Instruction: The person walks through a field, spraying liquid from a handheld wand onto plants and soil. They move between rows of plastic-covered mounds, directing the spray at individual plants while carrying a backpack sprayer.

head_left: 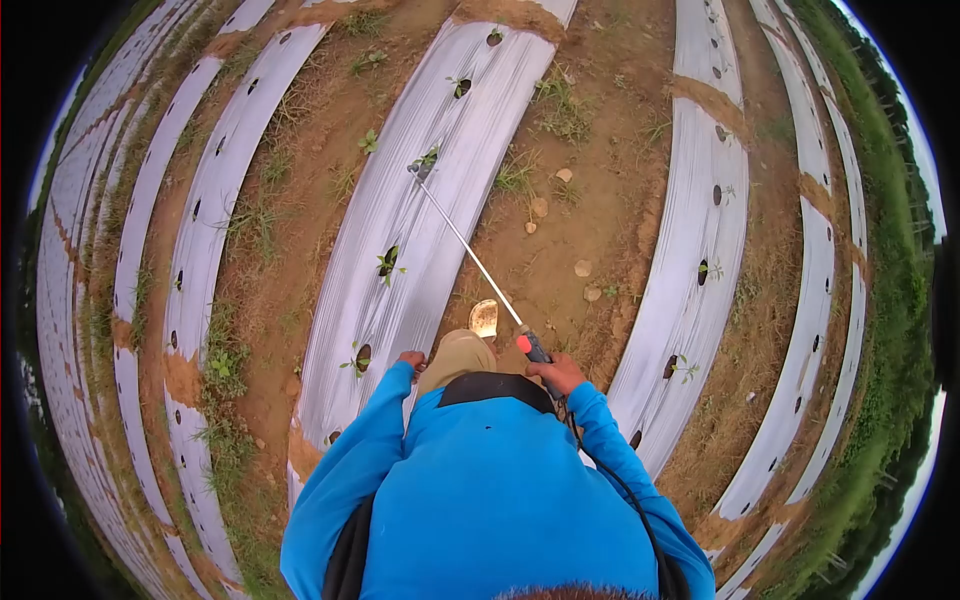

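Note:
My right hand (562, 373) is wrapped round the dark handle of a spray wand (467, 246), below its red part. The thin metal lance runs up and left, and its nozzle end is over a small green plant (426, 160) at a hole in the plastic-covered bed (440, 215). A dark hose hangs from the handle along my right sleeve. Beside my left knee, my left hand (412, 360) has its fingers curled. Whether it holds anything is too small to tell.
More plastic-covered beds with planted holes run along both sides, one close on the right (690, 235). Brown soil (575, 225) with weeds and flat stones lies between them. My light shoe (484, 318) stands at the bed's right edge. Green growth (893, 290) borders the field.

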The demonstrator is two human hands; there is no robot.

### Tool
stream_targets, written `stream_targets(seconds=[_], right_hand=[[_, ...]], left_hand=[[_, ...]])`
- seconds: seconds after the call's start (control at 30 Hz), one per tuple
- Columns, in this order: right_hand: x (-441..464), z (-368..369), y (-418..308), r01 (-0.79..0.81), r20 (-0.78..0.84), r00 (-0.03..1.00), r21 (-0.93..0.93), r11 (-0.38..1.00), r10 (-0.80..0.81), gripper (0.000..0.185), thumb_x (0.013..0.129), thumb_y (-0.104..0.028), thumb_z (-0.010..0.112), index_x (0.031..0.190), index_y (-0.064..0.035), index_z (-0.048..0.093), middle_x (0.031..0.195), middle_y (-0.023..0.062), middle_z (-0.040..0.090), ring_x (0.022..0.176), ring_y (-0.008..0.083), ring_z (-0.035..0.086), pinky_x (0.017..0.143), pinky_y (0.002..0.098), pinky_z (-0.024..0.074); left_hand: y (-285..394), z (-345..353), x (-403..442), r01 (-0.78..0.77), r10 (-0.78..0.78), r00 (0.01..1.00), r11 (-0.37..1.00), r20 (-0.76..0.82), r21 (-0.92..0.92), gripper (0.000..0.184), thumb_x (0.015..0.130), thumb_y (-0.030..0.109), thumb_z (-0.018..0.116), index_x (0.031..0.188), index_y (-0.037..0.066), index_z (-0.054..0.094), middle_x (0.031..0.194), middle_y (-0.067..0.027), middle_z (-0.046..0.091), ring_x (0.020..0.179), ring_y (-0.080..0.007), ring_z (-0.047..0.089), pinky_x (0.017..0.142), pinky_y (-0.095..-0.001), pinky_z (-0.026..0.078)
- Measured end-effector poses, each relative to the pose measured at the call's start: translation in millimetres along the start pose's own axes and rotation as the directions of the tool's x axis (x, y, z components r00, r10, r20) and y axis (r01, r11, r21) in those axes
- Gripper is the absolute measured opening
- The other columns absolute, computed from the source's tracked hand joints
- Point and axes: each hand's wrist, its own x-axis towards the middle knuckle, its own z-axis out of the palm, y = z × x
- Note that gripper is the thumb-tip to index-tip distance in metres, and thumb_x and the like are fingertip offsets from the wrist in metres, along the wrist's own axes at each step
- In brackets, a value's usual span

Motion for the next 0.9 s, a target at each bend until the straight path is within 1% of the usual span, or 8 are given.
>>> stream_targets(seconds=[0.23,0.37,0.43,0.5,0.57,0.6,0.77,0.9], right_hand=[[73.3,-151.1,-120.7,0.117,0.024,0.992,0.11,0.987,-0.121,0.047,0.058,-0.041,0.065,0.075,0.0019,0.06,0.066,0.0083,0.054,0.061,0.0156,0.05,0.057,0.0296,0.0398],[163.9,-218.9,-148.8,0.134,0.073,0.987,0.125,0.983,-0.144,0.041,0.06,-0.031,0.066,0.087,-0.0009,0.06,0.075,0.0098,0.056,0.072,0.0192,0.052,0.067,0.0304,0.0408],[210.6,-255.2,-168.7,0.155,0.095,0.981,0.135,0.979,-0.169,0.044,0.06,-0.035,0.066,0.089,-0.0015,0.06,0.074,0.0088,0.056,0.07,0.0182,0.053,0.065,0.0295,0.0416],[252.1,-287.5,-178.1,0.172,0.133,0.973,0.138,0.975,-0.191,0.048,0.06,-0.038,0.065,0.09,-0.0021,0.06,0.073,0.0078,0.056,0.067,0.0172,0.053,0.062,0.0287,0.0423],[309.5,-334.3,-193.8,0.313,0.07,0.945,0.077,0.947,-0.318,0.049,0.061,-0.037,0.065,0.095,-0.0022,0.058,0.078,0.0085,0.057,0.068,0.0176,0.054,0.062,0.0282,0.0432],[324.6,-354.0,-202.6,0.294,0.051,0.948,0.242,0.925,-0.315,0.047,0.06,-0.034,0.067,0.091,-0.001,0.055,0.069,0.0065,0.052,0.066,0.0199,0.05,0.06,0.0315,0.04],[383.3,-477.3,-247.1,0.25,0.07,0.965,0.05,0.967,-0.253,0.049,0.061,-0.035,0.067,0.094,-0.0009,0.056,0.072,0.0089,0.054,0.069,0.0217,0.052,0.062,0.0323,0.0408],[457.2,-571.1,-239.3,0.249,0.02,0.968,-0.126,0.96,-0.249,0.05,0.062,-0.036,0.066,0.096,-0.0009,0.056,0.075,0.0108,0.056,0.071,0.0232,0.054,0.063,0.0329,0.0415]], left_hand=[[326.7,3.1,-23.7,-0.056,0.016,0.984,0.973,0.177,0.224,0.024,0.079,0.031,0.046,0.08,0.01,0.056,0.072,-0.0046,0.059,0.059,-0.0161,0.055,0.053,-0.0326,0.043],[495.0,28.5,-102.3,-0.46,0.231,0.807,0.823,0.543,0.333,0.026,0.085,0.031,0.043,0.077,0.009,0.054,0.07,-0.002,0.056,0.06,-0.011,0.052,0.053,-0.0244,0.04],[580.5,55.1,-156.4,-0.73,0.459,0.556,0.668,0.693,0.144,0.03,0.088,0.032,0.042,0.078,0.006,0.054,0.069,-0.0013,0.055,0.064,-0.0107,0.051,0.056,-0.0236,0.04],[665.7,90.7,-203.1,-0.855,0.557,0.447,0.495,0.701,0.152,0.037,0.089,0.035,0.04,0.081,0.002,0.055,0.074,-0.0051,0.057,0.072,-0.0121,0.053,0.065,-0.0271,0.042],[750.3,123.7,-244.1,-0.963,0.62,0.18,0.269,0.764,0.008,0.043,0.087,0.042,0.043,0.086,0.0,0.054,0.076,-0.0081,0.055,0.074,-0.0165,0.053,0.067,-0.0306,0.043],[791.3,138.9,-264.9,-0.982,0.652,0.02,0.153,0.758,-0.106,0.05,0.085,0.047,0.042,0.086,-0.001,0.053,0.076,-0.0098,0.055,0.074,-0.0193,0.053,0.067,-0.0318,0.043],[929.6,195.1,-364.3,-0.713,0.581,-0.615,-0.121,0.533,-0.691,0.067,0.072,0.065,0.049,0.08,-0.001,0.052,0.071,-0.0112,0.051,0.066,-0.0276,0.053,0.058,-0.0358,0.042],[1021.5,208.9,-386.6,-0.681,0.481,-0.704,-0.248,0.523,-0.689,0.091,0.054,0.086,0.037,0.075,-0.002,0.051,0.06,-0.0082,0.041,0.055,-0.0266,0.048,0.045,-0.036,0.034]])
